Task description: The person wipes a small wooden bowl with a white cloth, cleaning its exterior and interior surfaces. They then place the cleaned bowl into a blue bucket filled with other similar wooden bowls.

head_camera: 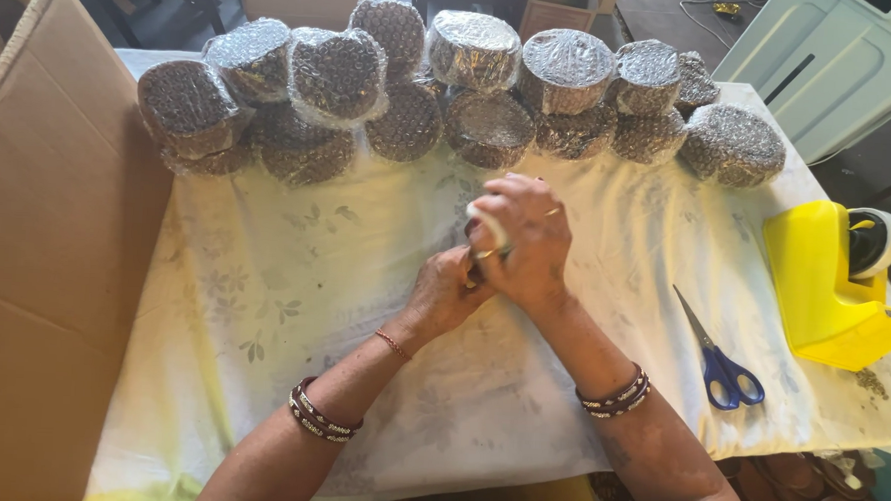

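Two forearms with banded bracelets reach up from the near table edge. The left hand (444, 296) and right hand (522, 239) are clasped together mid-table, fingers curled tight around a small white object (489, 227), mostly hidden. The patterned cloth (293, 304) lies bare around them. Bubble-wrapped rounds (472, 91) line the far edge; a cardboard box (44, 263) walls the left, and blue-handled scissors (721, 353) and a yellow tape dispenser (830, 282) sit to the right.

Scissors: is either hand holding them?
No, the blue-handled scissors lie on the cloth apart from both the left hand and right hand.
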